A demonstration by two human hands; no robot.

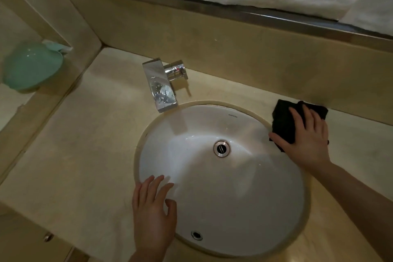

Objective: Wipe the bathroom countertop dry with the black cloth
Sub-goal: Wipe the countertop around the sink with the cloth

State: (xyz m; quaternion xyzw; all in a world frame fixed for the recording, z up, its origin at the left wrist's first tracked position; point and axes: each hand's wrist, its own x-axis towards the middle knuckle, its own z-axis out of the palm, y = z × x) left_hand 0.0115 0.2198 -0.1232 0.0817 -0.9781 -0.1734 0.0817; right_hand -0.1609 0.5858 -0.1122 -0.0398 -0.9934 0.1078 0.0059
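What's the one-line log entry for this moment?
step: wiping | right hand pressing black cloth flat on countertop, right of sink | left hand open over sink's near-left rim

One marking can be read: a small dark brand word printed on the inner wall of the white sink basin (223, 187), at its far rim just right of the chrome faucet (162, 87). It reads "ARROW" (seen upside down from the head camera, its letters tiny and somewhat blurred, so the reading is not fully certain). The faucet's handle carries a small red spot, which is a mark and not lettering. No other text, number or sign is legible anywhere.
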